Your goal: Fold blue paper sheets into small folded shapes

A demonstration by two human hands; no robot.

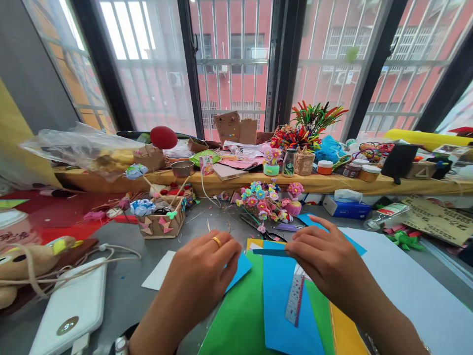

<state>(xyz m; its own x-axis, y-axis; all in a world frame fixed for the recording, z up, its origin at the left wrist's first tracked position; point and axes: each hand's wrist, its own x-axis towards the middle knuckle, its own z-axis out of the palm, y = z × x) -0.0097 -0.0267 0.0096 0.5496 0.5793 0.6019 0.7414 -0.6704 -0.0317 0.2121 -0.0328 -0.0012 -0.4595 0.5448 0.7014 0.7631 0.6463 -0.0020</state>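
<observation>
My right hand [321, 251] pinches a narrow folded strip of blue paper [271, 252], held above the stacked sheets. My left hand [209, 266], with a gold ring on one finger, has its fingers curled together; what lies between them is hidden. A blue paper piece [240, 271] shows beside and behind those fingers, and I cannot tell whether they grip it. Below the hands, a long blue sheet [284, 305] rests on a green sheet [236, 315]. A clear patterned ruler [294, 301] lies on the blue sheet.
Black-handled scissors [274, 237] lie behind the strip. Colourful craft flowers [262, 199] and a cardboard basket [164, 222] stand farther back. A white power bank [72, 305] with cables is at left. A large white sheet [402, 276] and a blue tissue pack [346, 204] are at right.
</observation>
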